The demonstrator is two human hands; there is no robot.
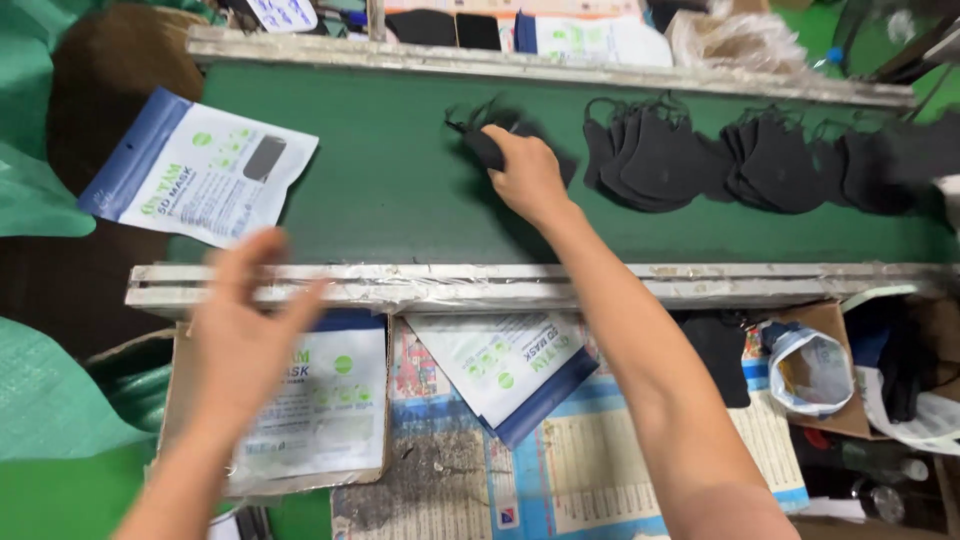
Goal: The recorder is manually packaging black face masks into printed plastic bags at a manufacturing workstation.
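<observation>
Right now my right hand (527,172) is stretched out over the green belt (390,190), fingers curled onto a black mask (487,147) that lies flat on it. The grip looks narrow, closed on the mask's near edge, though the palm hides the fingertips. Just right of that mask, along the same belt, sits a row of overlapping black masks (700,160), their long axes running roughly along the belt. My left hand (245,330) hangs on the near side of the belt, blurred, fingers spread wide and holding nothing. It is above a white pouch (325,400) lying in a shallow box. Another pouch (205,170) rests on the belt's left end, well apart from the held mask. So the right hand is the nearer one to the masks; the left is nearer the pouches.
</observation>
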